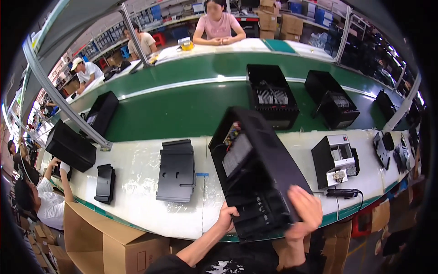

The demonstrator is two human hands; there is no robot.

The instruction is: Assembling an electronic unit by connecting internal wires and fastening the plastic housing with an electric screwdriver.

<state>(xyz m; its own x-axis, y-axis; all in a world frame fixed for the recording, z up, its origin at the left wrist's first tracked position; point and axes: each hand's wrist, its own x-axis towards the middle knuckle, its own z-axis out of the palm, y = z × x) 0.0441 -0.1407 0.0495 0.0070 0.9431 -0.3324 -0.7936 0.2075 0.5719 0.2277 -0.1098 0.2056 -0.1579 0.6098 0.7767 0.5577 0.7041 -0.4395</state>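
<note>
A large black open-fronted equipment casing [273, 150] stands tilted in front of me, over the near edge of the white bench. Inside it show a grey finned block [237, 157] and some coloured wiring. My left hand [226, 218] grips the casing's near left edge, thumb bent over it. Against the right side lies my right hand [305, 211], its fingers stretched out and slightly blurred; its palm side is hidden. Left of the casing, a flat black panel [175, 171] with slots rests on the bench.
A smaller black part [105, 183] and a black box [70, 145] stand at the left. On the right are a small metal fixture [335, 160] and a black corded hand tool [342, 193]. Several casings, one finned [273, 96], sit on the green conveyor [182, 109]. An open carton [105, 235] stands below.
</note>
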